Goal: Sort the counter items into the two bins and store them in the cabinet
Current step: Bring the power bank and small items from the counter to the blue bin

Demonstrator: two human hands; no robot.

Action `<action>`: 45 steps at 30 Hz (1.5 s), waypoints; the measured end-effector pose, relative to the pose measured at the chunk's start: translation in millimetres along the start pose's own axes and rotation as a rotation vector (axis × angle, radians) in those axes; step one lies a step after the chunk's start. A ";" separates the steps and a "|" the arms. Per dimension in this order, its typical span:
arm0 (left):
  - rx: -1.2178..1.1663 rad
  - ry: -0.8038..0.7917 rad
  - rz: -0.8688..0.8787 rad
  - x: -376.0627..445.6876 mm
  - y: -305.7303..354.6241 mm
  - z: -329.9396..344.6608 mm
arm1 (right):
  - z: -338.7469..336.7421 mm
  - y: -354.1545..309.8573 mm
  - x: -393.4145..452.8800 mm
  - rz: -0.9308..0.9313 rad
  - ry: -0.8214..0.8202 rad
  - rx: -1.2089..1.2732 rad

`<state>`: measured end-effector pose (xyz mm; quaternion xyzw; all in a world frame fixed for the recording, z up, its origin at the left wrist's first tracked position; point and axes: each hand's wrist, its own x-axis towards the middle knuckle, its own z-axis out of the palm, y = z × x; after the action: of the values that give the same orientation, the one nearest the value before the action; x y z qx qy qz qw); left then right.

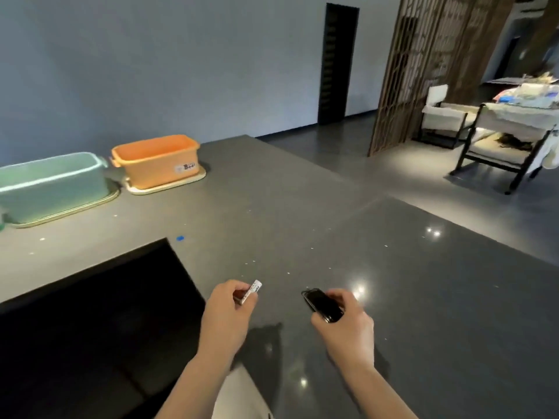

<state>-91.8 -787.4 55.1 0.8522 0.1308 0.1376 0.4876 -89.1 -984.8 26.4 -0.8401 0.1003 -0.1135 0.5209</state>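
Observation:
My left hand [227, 313] grips a small white and brown stick-like item [249, 292] with printed lettering, above the grey counter [302, 231]. My right hand [348, 322] holds a small black oblong object [322, 303] a little to the right. At the far left of the counter stand a green bin [51, 186] and an orange bin [157, 160] with a white label, each on a pale tray. Both bins are far from my hands; their insides are mostly hidden.
A black recessed panel [90, 313] fills the counter's near left. A tiny blue piece [180, 238] lies near its far corner. Beyond the counter are a dark doorway [337, 65], a wooden lattice screen [423, 71] and chairs [499, 140] by a cluttered table.

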 end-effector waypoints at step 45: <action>0.126 0.680 -0.176 497.3 -233.4 -436.1 | 659.6 -386.1 201.5 -0.422 -0.504 0.245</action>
<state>191.1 -148.7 118.1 0.7716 0.3665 0.3625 0.3728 317.3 -311.5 105.7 -0.7752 -0.2217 -0.0190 0.5912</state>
